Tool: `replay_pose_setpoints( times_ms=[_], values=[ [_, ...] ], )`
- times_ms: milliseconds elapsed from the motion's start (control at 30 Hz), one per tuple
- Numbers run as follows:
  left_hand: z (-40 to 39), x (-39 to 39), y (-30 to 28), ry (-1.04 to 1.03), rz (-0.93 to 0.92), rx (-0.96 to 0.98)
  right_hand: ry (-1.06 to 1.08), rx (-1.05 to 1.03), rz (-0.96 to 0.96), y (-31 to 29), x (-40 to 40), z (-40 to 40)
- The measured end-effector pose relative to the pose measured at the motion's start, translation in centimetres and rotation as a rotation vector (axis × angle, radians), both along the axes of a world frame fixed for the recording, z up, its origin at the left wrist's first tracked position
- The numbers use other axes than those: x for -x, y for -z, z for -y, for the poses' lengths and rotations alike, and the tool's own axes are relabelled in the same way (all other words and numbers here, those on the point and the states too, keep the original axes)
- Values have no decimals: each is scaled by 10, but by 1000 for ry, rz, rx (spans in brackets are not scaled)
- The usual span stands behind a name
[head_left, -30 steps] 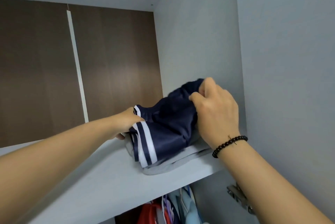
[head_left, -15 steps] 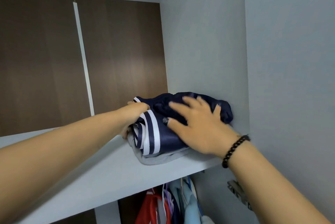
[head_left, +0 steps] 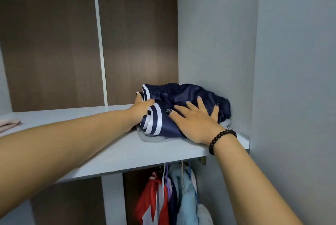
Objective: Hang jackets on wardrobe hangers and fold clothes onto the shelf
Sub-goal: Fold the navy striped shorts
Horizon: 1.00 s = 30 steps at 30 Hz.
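A folded navy garment with white stripes (head_left: 183, 95) lies on a grey folded garment (head_left: 151, 138), both on the pale grey wardrobe shelf (head_left: 112, 153) against the right side wall. My right hand (head_left: 196, 119), with a dark bead bracelet at the wrist, presses flat on top of the navy garment with fingers spread. My left hand (head_left: 140, 110) grips the striped left edge of the navy garment, thumb over the fabric.
Under the shelf hang a red and white jacket (head_left: 154, 199), a light blue garment (head_left: 187, 197) and others on hangers. A pink folded cloth (head_left: 9, 124) lies at the shelf's far left. Brown back panels with a white strip (head_left: 100, 48) stand behind.
My right hand released its grip on the navy garment's top and now lies flat on it. The garment settled lower on the pile. The view dropped, showing more hanging clothes.
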<state>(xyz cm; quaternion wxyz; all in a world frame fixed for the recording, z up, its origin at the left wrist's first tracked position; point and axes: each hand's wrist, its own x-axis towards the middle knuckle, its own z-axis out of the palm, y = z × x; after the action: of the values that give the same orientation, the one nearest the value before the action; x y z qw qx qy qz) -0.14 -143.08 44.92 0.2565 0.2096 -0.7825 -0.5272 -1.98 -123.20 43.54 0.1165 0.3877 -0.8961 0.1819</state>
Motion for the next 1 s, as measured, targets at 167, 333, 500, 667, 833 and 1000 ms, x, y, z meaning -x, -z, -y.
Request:
replay_pose_setpoints(
  times_ms=[167,333,500,667,833,1000],
  values=[
    [-22,-39,12,32,-7,27,22,29,6,7,-12,-9],
    [-37,-110,23,-40,545,598,-25,170,-9,24,-42,-28],
    [-87,-197,33,-199,642,957,-82,150,-54,49,-95,-57],
    [-152,-292,93,-196,437,1213,-356,125,107,90,-179,-94],
    [-202,-375,147,-214,626,1030,-374,-32,189,135,-243,-129],
    [-233,-438,175,-331,645,1067,-466,-139,291,165,-289,-157]
  ],
)
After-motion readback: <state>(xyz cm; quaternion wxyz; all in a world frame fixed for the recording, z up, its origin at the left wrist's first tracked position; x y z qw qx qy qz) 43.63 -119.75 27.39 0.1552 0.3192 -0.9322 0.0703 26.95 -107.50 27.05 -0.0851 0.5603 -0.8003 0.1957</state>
